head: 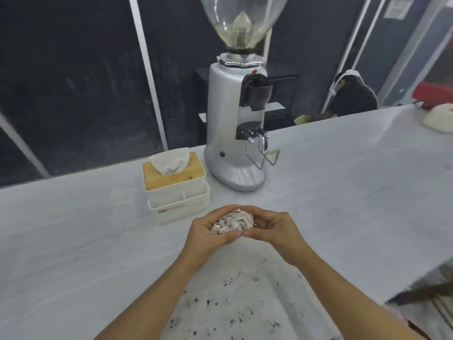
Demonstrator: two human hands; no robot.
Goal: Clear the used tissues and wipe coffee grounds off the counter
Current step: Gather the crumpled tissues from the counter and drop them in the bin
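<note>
Above the middle of the pale bench (73, 241), both hands are cupped together around a wad of crumpled used tissues (232, 223). The left hand (210, 235) curls in from the left with its fingers wrapped under and around the wad, and the right hand (274, 229) closes in from the right, so the fingertips of the two hands meet at the far side and the thumbs touch at the near side. Each hand is half closed, bent into a bowl rather than a fist, and the grey-white tissues show in the gap between them. Whether the hands rest on the bench or are held just above it cannot be told.

On the bench nearer the person, between the two forearms, dark coffee grounds (225, 303) lie scattered in specks across the surface, thickest toward the near edge.

Just beyond the hands, toward the far edge, stands a white tissue box (176, 192) with a wooden lid, a clean tissue (170, 161) poking up from its slot; a white divided tray is attached at its front. Just beside the box on its right stands a silver coffee grinder (232, 133) with a clear hopper on top and a black chute on its right side. At the far right edge of the bench sits a pale rounded object (438, 119), too blurred to name.
</note>
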